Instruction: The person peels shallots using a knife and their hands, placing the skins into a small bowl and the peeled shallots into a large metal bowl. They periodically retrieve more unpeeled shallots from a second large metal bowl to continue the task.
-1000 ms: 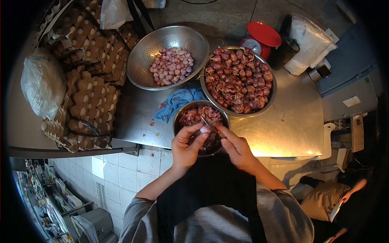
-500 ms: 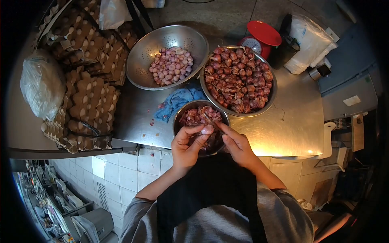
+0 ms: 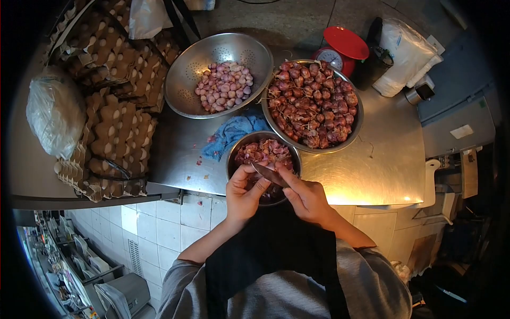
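Note:
My right hand (image 3: 308, 199) is closed round a small knife (image 3: 270, 174), whose blade points up and left across the small steel bowl (image 3: 230, 165). Close by on the left, my left hand (image 3: 244, 194) is closed at the blade's tip, on a shallot mostly hidden behind the blade and fingers. Reddish peelings (image 3: 265, 151) fill the small bowl under both hands. Behind it to the right, a larger bowl holds unpeeled shallots (image 3: 313, 106). Peeled pink shallots (image 3: 224, 87) lie in a steel colander (image 3: 180, 80) at the back left.
A blue cloth (image 3: 231, 135) lies beside the small bowl on the steel table (image 3: 366, 181). Egg trays (image 3: 114, 133) and a plastic bag (image 3: 56, 114) stand at left. A red scale (image 3: 345, 45) and a white bag (image 3: 404, 56) are at the back right.
The knife has swung down over the shallot, so its blade now lies across the front of my left fingers. My right hand has turned and shifted slightly.

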Tool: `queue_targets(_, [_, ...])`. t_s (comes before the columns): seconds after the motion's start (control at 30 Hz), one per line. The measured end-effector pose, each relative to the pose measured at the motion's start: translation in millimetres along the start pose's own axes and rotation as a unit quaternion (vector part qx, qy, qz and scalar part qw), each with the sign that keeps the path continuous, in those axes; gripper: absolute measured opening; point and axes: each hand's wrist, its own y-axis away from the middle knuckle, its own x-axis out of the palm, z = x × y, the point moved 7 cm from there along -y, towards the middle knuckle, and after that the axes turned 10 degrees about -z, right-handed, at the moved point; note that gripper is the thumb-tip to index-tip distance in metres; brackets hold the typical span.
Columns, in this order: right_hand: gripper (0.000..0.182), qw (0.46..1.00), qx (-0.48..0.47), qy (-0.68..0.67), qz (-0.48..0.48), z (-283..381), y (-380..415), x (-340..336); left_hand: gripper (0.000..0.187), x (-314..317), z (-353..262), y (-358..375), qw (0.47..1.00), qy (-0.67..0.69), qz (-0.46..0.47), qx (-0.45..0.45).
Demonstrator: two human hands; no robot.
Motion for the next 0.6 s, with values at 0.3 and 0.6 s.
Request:
queue_targets(0.3, [0.038,0.961,0.183,-0.203,-0.05,-36,5,1,0.024,4,3,2,0.998,0.043,0.01,-0.045])
queue_targets(0.6, [0.041,0.982,0.076,-0.172,-0.015,-3,1,1,0.021,0,14,-1,0.992,0.105,0.013,-0.066])
